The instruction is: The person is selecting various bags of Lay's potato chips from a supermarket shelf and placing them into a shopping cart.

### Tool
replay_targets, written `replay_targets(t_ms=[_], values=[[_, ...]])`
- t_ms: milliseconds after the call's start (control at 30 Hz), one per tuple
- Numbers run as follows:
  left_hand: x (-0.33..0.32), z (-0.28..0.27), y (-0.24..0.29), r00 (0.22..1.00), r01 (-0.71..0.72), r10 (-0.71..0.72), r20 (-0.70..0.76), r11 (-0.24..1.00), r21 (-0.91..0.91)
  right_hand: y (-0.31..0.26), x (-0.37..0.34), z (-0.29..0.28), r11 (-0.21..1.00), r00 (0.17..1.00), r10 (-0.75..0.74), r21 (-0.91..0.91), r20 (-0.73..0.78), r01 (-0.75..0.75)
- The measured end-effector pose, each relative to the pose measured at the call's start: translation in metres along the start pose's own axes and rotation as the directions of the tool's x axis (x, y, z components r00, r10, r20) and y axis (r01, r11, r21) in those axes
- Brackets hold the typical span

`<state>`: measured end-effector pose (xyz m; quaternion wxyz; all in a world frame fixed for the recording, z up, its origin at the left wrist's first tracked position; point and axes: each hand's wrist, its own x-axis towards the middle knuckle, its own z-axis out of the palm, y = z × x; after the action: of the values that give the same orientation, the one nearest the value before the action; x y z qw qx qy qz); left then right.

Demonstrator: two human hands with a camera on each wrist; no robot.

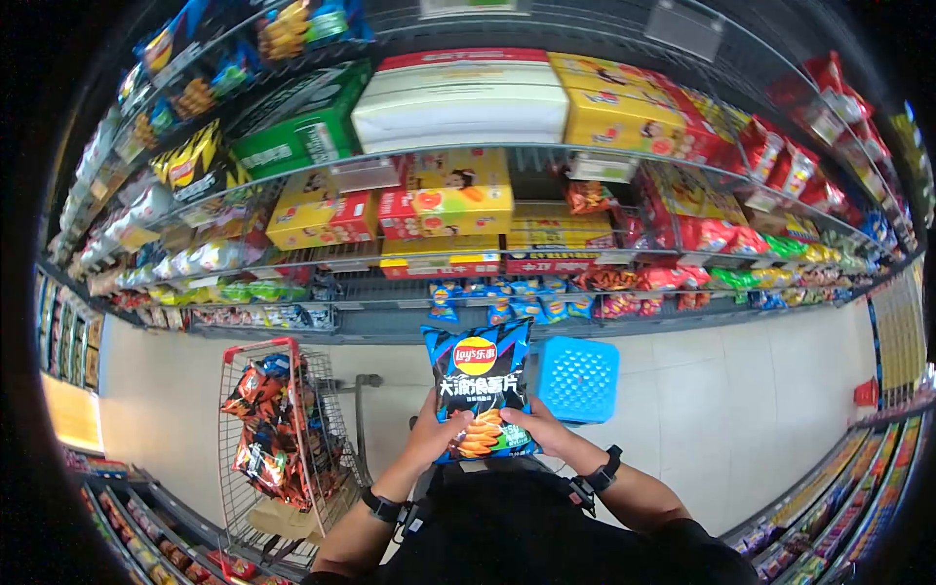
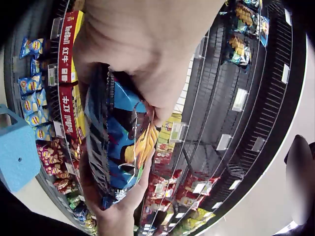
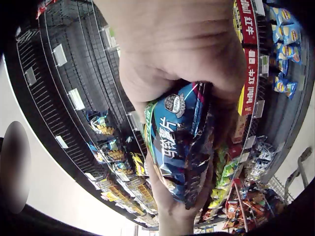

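Note:
A black and blue Lay's chip bag is held upright in front of the body, its printed front toward the head camera. My left hand grips its lower left side and my right hand its lower right side, thumbs on the front. In the left wrist view the left hand curls round the edge of the bag. The right wrist view has the right hand round the other edge of the bag; the fingers behind the bag are mostly hidden.
Shelves with snack bags and boxes stretch across the front. A shopping cart with several chip bags stands at the left. A blue plastic stool is on the floor just right of the held bag. More shelving stands at the lower right.

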<state>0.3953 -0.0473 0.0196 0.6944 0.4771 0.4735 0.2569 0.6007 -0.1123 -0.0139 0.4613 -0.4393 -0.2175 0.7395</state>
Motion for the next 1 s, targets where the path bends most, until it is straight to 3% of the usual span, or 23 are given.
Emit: replay_targets(t_ms=[33,67,133,167,300,367,400,467,500,567,600,667,700,733,767,800,900,933,1000], values=[[0.006,0.009,-0.002,0.996,-0.086,0.086,0.01,0.996,0.024,-0.005,-0.007,-0.004,1.0,1.0,-0.01,0.008,-0.013,0.01],[0.008,0.014,-0.002,0.996,-0.084,0.083,0.024,0.996,0.031,-0.008,-0.013,-0.008,0.998,0.999,-0.043,0.048,-0.028,0.044],[0.006,0.029,0.02,0.993,0.082,-0.084,0.079,0.996,0.037,-0.013,-0.021,-0.017,0.991,0.995,-0.08,0.101,-0.058,0.086],[0.018,0.034,0.006,0.996,-0.038,0.036,0.076,0.999,0.032,-0.016,-0.022,-0.023,0.988,0.992,-0.113,0.101,-0.05,0.118],[0.025,0.049,0.019,0.987,0.033,-0.036,0.157,0.999,0.025,-0.032,-0.037,-0.031,0.98,0.977,-0.174,0.074,-0.122,0.184],[0.035,0.059,0.019,0.965,-0.239,0.23,0.127,0.969,0.062,-0.038,-0.038,-0.038,0.967,0.958,-0.236,0.059,-0.162,0.248],[0.035,0.061,0.019,0.965,-0.24,0.231,0.125,0.969,0.065,-0.043,-0.039,-0.039,0.964,0.952,-0.243,0.064,-0.184,0.259],[0.036,0.066,0.023,0.84,-0.499,0.54,-0.044,0.803,0.325,-0.041,-0.031,-0.044,0.926,0.888,-0.377,-0.091,-0.262,0.366],[0.032,0.066,0.024,0.84,-0.496,0.539,-0.051,0.803,0.33,-0.039,-0.03,-0.045,0.928,0.892,-0.373,-0.088,-0.256,0.363],[0.024,0.063,0.029,0.908,-0.419,0.393,0.147,0.869,0.264,-0.036,-0.028,-0.046,0.861,0.844,-0.491,-0.267,-0.216,0.433],[0.021,0.062,0.029,0.917,-0.372,0.315,0.247,0.898,0.237,-0.034,-0.025,-0.044,0.863,0.848,-0.487,-0.263,-0.21,0.431],[0.02,0.067,0.022,0.919,-0.37,0.32,0.23,0.9,0.229,-0.029,-0.017,-0.038,0.783,0.803,-0.579,-0.369,-0.141,0.5],[0.018,0.07,0.019,0.918,-0.391,0.371,0.139,0.905,0.17,-0.03,-0.018,-0.03,0.809,0.829,-0.553,-0.288,-0.078,0.513],[0.016,0.07,0.015,0.909,-0.417,0.414,0.044,0.902,0.113,-0.035,-0.025,-0.02,0.72,0.762,-0.647,-0.36,-0.038,0.593],[0.016,0.068,0.012,0.901,-0.434,0.434,-0.001,0.9,0.035,-0.034,-0.025,-0.02,0.711,0.788,-0.609,-0.379,0.088,0.592],[0.012,0.06,0.016,0.899,-0.378,0.418,-0.128,0.891,0.252,-0.033,-0.024,-0.021,0.701,0.802,-0.559,-0.396,0.211,0.593],[0.004,0.044,0.024,0.906,-0.276,0.299,-0.301,0.954,0.116,-0.032,-0.019,-0.017,0.76,0.781,-0.535,-0.22,0.322,0.612],[0.0,0.038,0.023,0.901,-0.275,0.298,-0.315,0.954,0.118,-0.035,-0.016,-0.017,0.763,0.781,-0.529,-0.216,0.333,0.609],[-0.012,0.031,0.026,0.955,-0.19,0.201,-0.219,0.979,0.071,-0.044,-0.014,-0.02,0.64,0.72,-0.687,-0.387,0.097,0.664]])
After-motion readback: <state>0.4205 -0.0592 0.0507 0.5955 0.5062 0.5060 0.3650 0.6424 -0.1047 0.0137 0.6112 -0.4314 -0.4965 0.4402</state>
